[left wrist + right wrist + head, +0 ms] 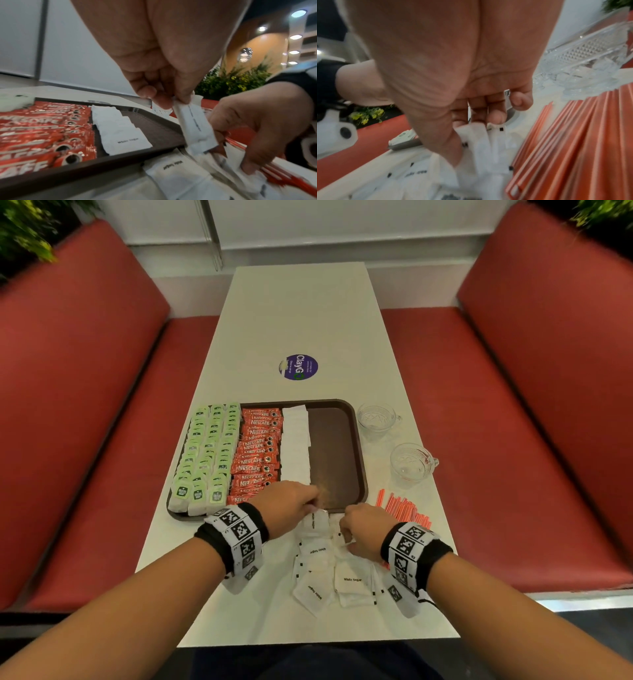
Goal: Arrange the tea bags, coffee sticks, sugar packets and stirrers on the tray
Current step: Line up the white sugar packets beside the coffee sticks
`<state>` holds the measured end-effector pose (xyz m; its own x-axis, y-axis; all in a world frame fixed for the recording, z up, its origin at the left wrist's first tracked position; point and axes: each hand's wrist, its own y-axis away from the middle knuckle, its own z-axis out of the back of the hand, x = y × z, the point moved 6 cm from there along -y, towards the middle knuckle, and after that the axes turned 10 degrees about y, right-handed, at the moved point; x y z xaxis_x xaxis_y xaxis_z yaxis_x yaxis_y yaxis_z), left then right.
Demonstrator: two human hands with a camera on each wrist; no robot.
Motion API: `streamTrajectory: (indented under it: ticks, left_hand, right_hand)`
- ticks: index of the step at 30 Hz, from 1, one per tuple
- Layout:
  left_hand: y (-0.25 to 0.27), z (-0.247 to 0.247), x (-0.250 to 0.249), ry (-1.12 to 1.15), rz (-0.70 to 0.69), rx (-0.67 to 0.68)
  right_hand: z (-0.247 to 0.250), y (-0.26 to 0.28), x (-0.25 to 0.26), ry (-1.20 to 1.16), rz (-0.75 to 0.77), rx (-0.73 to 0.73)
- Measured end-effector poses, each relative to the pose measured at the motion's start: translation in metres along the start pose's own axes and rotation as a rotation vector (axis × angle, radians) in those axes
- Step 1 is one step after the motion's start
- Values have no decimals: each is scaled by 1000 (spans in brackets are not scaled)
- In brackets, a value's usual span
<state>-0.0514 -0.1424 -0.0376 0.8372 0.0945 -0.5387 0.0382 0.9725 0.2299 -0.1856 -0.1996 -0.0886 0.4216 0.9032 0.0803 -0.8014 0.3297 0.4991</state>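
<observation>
A brown tray holds green tea bags at its left, red coffee sticks beside them, then a row of white sugar packets. My left hand pinches one sugar packet by its top, just above the tray's near rim. My right hand is curled into the loose sugar packets on the table, with thumb and fingers closed on some of them. Orange stirrers lie on the table to the right of that hand.
Two glass cups stand on the white table to the right of the tray. A round purple sticker lies beyond the tray. Red bench seats run along both sides.
</observation>
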Motion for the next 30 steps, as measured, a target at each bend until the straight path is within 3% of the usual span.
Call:
streamTrajectory:
  ticks: [5,11,15,25,30]
  left_hand:
    - [12,14,14,285,129,-142]
    - [18,28,19,317,103,-263]
    - [20,29,25,491,77,-335]
    - [18,25,29,434,78,-387]
    - [9,28,32,315,85,-329]
  right_hand:
    - [14,4,-11,-264,-64,-102]
    - [35,3,-19,-426,-47,-213]
    - [44,-2,-16,-536,-45,-260]
    - [64,-20,-4,-585,-15,-436]
    - [67,-28,-1,-550,-15,-383]
